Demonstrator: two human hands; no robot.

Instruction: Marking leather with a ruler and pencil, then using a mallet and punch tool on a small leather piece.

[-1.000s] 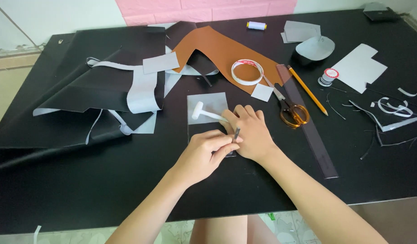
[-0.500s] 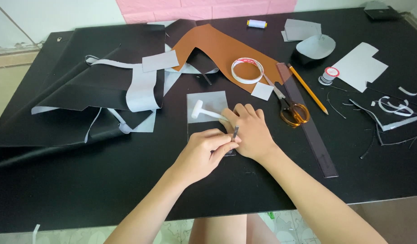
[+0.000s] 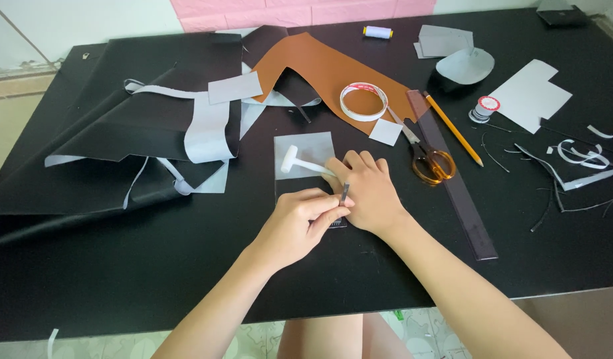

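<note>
My left hand (image 3: 298, 223) pinches a small dark metal tool (image 3: 345, 192), held upright with its tip on a small black piece (image 3: 337, 223) on the black table (image 3: 120, 279). My right hand (image 3: 367, 194) lies flat beside it, palm down on that piece, touching the left thumb. Its fingertips reach the handle end of a small white mallet (image 3: 294, 160). The mallet lies on a grey square sheet (image 3: 305, 147) just beyond both hands.
Orange-handled scissors (image 3: 429, 161) and a long dark ruler (image 3: 452, 179) lie right of my right hand, beside a yellow pencil (image 3: 452, 128). A tape roll (image 3: 363, 101) rests on brown leather (image 3: 319, 66). Black and grey sheets (image 3: 120, 126) pile at left; scraps (image 3: 575, 159) at right.
Both hands stay in place over the small black piece; the view has shifted only slightly.
</note>
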